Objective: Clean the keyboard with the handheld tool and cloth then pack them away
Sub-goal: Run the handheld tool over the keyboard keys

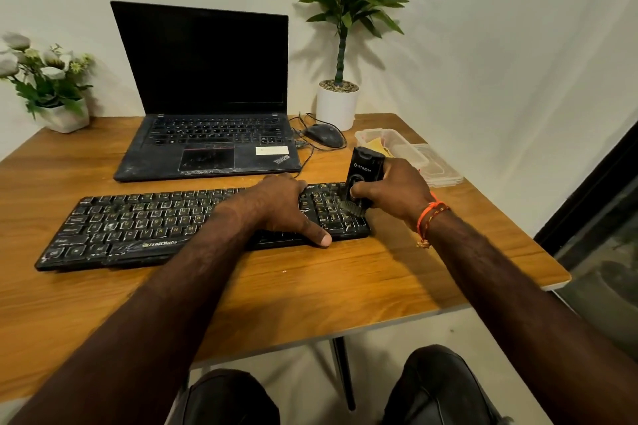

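Left hand: our left hand point(283, 205) lies palm-down across the right half of the keyboard point(145, 224), fingers spread and fairly straight, thumb stretched to the near edge.
Right hand: our right hand point(392, 191) curls round the black handheld tool point(364, 171), thumb pressed on its front button, forearm reaching in from the lower right.
Tool: upright, its brush end touching the keys at the keyboard's right end.
Keyboard: dusty, on the wooden table point(345, 286) just in front of the laptop point(207, 97).
Cloth: a yellow cloth point(374, 145) sits in the clear box point(397, 145) beyond the tool.
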